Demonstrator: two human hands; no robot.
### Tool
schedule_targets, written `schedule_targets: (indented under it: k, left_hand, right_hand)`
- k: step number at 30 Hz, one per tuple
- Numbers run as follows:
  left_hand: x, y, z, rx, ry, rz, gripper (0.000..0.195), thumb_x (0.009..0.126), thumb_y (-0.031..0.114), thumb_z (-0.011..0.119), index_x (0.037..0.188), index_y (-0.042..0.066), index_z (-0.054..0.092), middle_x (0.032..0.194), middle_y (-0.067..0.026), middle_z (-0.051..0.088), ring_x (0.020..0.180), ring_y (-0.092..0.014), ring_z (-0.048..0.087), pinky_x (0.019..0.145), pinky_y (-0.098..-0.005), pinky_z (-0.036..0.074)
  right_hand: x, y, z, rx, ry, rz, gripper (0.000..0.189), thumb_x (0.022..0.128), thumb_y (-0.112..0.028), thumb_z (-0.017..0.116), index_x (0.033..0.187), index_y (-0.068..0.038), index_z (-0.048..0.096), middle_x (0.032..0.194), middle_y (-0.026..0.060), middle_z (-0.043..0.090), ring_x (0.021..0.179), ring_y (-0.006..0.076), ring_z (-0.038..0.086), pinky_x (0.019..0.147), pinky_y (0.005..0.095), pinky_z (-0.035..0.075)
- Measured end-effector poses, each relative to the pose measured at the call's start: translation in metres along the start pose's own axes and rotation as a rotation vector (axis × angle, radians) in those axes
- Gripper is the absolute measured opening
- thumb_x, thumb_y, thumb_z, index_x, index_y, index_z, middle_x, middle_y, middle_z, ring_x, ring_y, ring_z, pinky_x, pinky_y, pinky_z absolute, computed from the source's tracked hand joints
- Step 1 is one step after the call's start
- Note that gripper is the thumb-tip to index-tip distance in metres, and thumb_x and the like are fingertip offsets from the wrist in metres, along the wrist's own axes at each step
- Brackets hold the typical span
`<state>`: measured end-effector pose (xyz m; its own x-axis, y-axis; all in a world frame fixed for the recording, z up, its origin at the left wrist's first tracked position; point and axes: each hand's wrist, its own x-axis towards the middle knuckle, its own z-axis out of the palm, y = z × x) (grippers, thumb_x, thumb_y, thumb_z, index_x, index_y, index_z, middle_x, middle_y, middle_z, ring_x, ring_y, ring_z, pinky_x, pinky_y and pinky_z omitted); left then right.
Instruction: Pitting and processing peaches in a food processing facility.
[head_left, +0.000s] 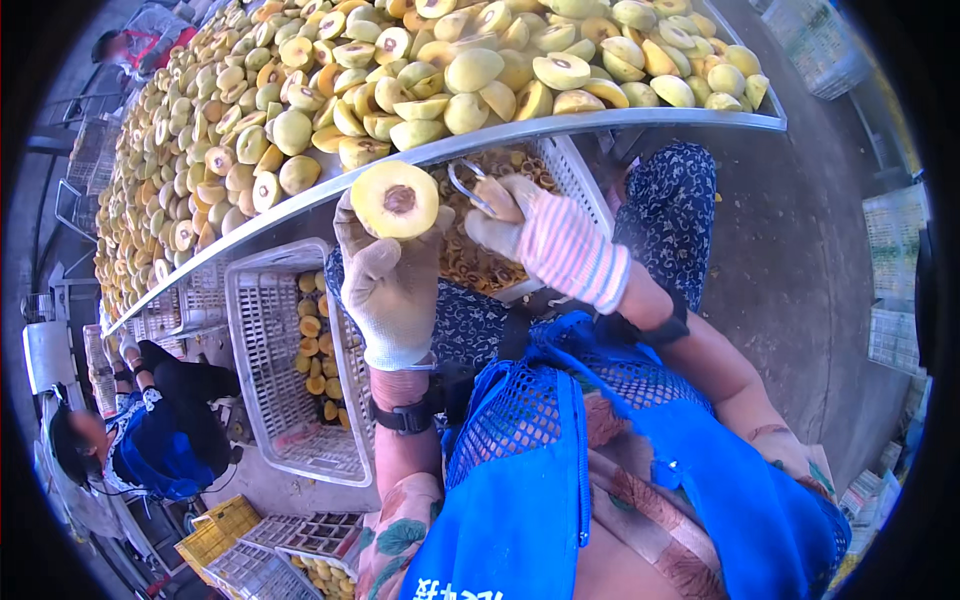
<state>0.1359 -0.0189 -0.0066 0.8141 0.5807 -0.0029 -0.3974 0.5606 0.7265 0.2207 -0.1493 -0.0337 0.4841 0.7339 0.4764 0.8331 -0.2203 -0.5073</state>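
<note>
My left hand (390, 285), in a pale knit glove, holds a halved yellow fruit (394, 200), its cut face and brown pit cavity turned up to the camera. To the right, my right hand (536, 229), in a glove with a striped cuff, grips the wooden handle of a pitting tool (496, 198) with a curved metal loop. The loop is apart from the fruit. Beyond both hands, halved fruits (292, 133) are heaped on a metal-edged table (525, 132). Below the hands, a white plastic crate (574, 176) holds brown pits and scraps.
A tall white plastic crate (296, 450) with fruit halves stands at left. Past it sits a co-worker in a blue vest (161, 442); another person (150, 41) is at the far left corner. Yellow crates (217, 532) and stacked crates (896, 247) stand on the floor.
</note>
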Motion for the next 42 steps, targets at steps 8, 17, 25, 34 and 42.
schedule_targets:
  k: [8,17,25,34,42]
  left_hand:
    - [0.010,-0.010,0.018,-0.128,-0.077,-0.097,0.050,0.088,0.034,0.043,0.123,-0.002,0.041,0.121,-0.0187,0.047,0.113,-0.032,0.047,0.098,-0.0509,0.035]
    - [0.010,-0.022,0.030,0.014,-0.019,-0.016,0.050,0.088,0.035,0.042,0.121,-0.002,0.042,0.114,-0.0167,0.051,0.103,-0.031,0.053,0.090,-0.0474,0.042]
    - [0.010,-0.031,0.043,0.085,0.186,0.025,0.052,0.090,0.050,0.040,0.106,0.000,0.047,0.095,-0.0153,0.055,0.078,-0.031,0.059,0.071,-0.0412,0.050]
    - [0.016,-0.035,0.043,0.209,0.215,0.122,0.048,0.090,0.046,0.045,0.096,-0.001,0.051,0.078,-0.0125,0.057,0.060,-0.024,0.058,0.056,-0.0334,0.050]
    - [0.005,-0.016,0.033,0.349,0.212,0.135,0.047,0.089,0.043,0.050,0.085,-0.003,0.056,0.070,-0.0129,0.059,0.058,-0.020,0.057,0.052,-0.0282,0.048]
  right_hand:
    - [-0.003,-0.022,0.002,0.077,0.006,0.242,0.015,0.085,-0.022,0.052,0.092,-0.009,0.049,0.075,0.0180,0.052,0.055,0.0336,0.057,0.043,0.0428,0.044]
    - [-0.001,-0.021,-0.014,0.093,-0.135,0.327,0.029,0.082,-0.017,0.054,0.109,-0.009,0.048,0.083,0.0193,0.054,0.059,0.0336,0.059,0.047,0.0426,0.048]
    - [-0.004,-0.023,-0.009,0.096,-0.182,0.312,0.037,0.082,-0.017,0.053,0.118,-0.018,0.049,0.083,0.0170,0.053,0.061,0.0328,0.060,0.047,0.0430,0.047]
    - [-0.005,-0.014,0.008,0.058,-0.230,0.205,0.039,0.081,-0.014,0.047,0.121,-0.016,0.046,0.080,0.0196,0.056,0.063,0.0342,0.060,0.052,0.0452,0.048]
    - [0.003,-0.016,0.008,0.197,-0.180,-0.024,0.015,0.082,-0.014,0.048,0.095,-0.006,0.050,0.077,0.0202,0.054,0.061,0.0371,0.058,0.053,0.0444,0.047]
